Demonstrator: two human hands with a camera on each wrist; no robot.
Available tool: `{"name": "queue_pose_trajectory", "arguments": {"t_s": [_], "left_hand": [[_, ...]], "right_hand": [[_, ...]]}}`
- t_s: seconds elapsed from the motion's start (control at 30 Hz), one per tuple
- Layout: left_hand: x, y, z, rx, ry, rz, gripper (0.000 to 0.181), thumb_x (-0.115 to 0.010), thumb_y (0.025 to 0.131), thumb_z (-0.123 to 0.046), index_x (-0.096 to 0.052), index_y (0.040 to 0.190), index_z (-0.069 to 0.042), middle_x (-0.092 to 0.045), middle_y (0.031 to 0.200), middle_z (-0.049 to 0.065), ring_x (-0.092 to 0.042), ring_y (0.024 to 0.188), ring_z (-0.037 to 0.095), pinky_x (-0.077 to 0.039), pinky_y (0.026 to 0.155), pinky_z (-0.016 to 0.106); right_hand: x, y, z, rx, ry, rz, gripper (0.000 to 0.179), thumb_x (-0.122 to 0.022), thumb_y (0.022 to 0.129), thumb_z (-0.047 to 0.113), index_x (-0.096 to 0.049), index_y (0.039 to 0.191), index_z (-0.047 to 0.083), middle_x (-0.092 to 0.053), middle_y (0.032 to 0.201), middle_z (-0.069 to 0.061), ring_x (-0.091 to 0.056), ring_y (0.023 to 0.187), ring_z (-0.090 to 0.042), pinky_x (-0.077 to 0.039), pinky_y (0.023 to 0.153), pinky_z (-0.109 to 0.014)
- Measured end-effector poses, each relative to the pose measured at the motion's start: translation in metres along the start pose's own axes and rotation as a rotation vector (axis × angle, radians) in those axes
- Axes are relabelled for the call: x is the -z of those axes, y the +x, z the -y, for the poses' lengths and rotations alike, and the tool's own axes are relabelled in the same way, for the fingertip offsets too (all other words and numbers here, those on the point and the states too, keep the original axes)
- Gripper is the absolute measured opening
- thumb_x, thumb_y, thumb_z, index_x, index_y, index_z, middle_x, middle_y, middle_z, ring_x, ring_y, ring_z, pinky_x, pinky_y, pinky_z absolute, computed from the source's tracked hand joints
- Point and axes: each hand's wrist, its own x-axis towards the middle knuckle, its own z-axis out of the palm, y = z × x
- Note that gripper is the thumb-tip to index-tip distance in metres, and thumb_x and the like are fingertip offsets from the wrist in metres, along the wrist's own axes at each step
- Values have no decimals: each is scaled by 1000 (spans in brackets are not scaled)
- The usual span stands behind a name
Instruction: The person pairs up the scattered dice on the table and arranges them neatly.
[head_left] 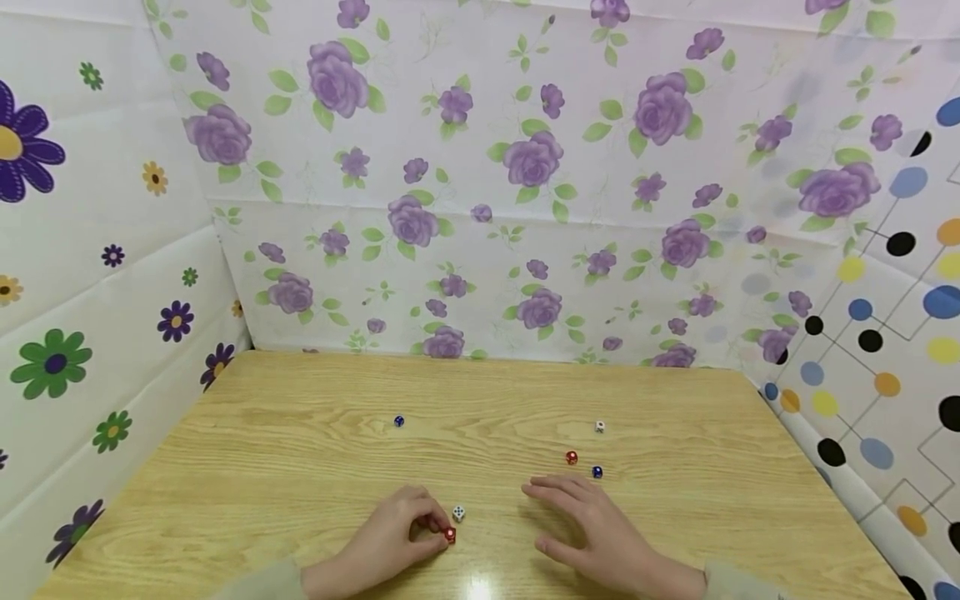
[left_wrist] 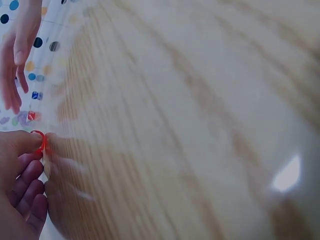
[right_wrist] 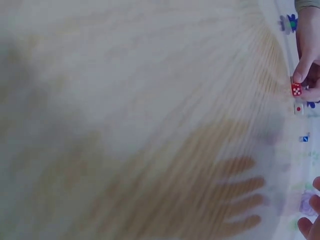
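"What is at the far left?"

"A flowered cloth [head_left: 127,333] hangs along that side of the wooden table [head_left: 225,483]. Coming right, a lone blue die [head_left: 399,421] lies toward the far edge, well apart from the others."

"And nearer, on that side?"

"The left hand [head_left: 393,533], coming out of a pale sleeve [head_left: 262,581]. Its thumb and fingertips are drawn close, pinching the near red die [head_left: 450,535]. The right wrist view shows five white pips on one face of it."

"So that die is near the middle, at the near side of the table?"

"Yes, with the near white die [head_left: 459,513] just beside it, a little farther off and slightly to the right."

"How are the fingers on the other side?"

"The right hand [head_left: 596,525] has them stretched out, thumb set wide from the rest. Whether it touches the table, I cannot tell."

"What lies around it?"

"Just beyond the fingers is the right-hand red die [head_left: 572,457]. The right-hand blue die [head_left: 597,472] sits near it, slightly nearer and to the right. The far white die [head_left: 600,427] lies beyond both."

"And at the far right?"

"A cloth with coloured dots [head_left: 862,383]."
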Motion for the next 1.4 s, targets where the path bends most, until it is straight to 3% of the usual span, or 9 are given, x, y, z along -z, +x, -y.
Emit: {"name": "queue_pose_trajectory", "arguments": {"t_s": [0.3,0.77,1.13,1.4], "left_hand": [[-10,-1,-11,-52,-19,18,7,-77,86,-24,-71,89,-25,-61,89,-17,-51,87,-3,-48,74,17],[-27,4,-20,-156,10,3,7,-77,86,-33,-71,87,-28,-60,85,-19,-48,82,-5,-45,73,15],[-30,7,-23,-126,16,1,4,-77,86,-29,-74,87,-28,-61,82,-19,-47,79,-6,-43,71,14],[-31,9,-24,-121,2,12,4,-78,86,-28,-74,86,-26,-62,81,-19,-48,79,-7,-43,70,13]], "right_hand": [[-5,-5,8,-83,47,-22,53,-76,86,37,-58,136,31,-57,135,20,-56,122,-7,-52,98,-42],[-12,-7,18,-51,147,-30,41,-75,87,34,-66,127,28,-64,128,13,-59,114,-9,-54,93,-36],[-20,-2,23,-55,242,41,29,-69,91,41,-72,117,29,-67,121,11,-59,111,-8,-53,93,-32],[-33,3,26,-6,223,15,21,-73,88,38,-75,107,32,-69,113,15,-56,105,-4,-50,90,-30]]}}
